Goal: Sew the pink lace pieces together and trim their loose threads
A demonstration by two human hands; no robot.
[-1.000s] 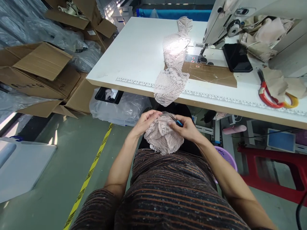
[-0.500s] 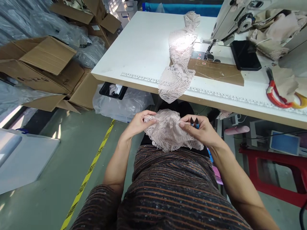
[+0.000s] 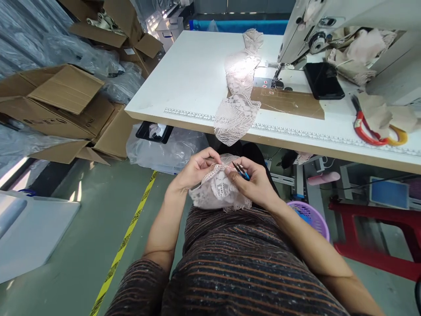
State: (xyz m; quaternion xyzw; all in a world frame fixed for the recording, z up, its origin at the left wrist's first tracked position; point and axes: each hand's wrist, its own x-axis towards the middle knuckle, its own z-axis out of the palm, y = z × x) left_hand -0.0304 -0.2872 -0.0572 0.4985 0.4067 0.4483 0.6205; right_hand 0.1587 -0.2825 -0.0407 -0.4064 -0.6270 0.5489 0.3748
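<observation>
A pale pink piece of lace fabric (image 3: 220,191) lies bunched over my lap. My left hand (image 3: 200,169) pinches its upper edge between thumb and fingers. Close beside it, my right hand (image 3: 251,180) grips the same edge and also keeps a small pair of thread snips (image 3: 242,172) in its palm, dark blades pointing up and left. The two hands' fingertips almost meet. Beyond them, a long lace strip (image 3: 237,116) runs across the sewing table (image 3: 187,74) and droops over its front edge.
A sewing machine (image 3: 297,39) stands at the right, with a black phone (image 3: 324,81) and red-and-yellow scissors (image 3: 370,131) nearby. Open cardboard boxes (image 3: 66,90) are on the left. A purple basket (image 3: 317,219) and red stool (image 3: 378,254) are low on the right.
My hands have come together along the lace edge, the right moving left. The lace has been turned and refolded. The snips now point up-left, and the view has shifted slightly.
</observation>
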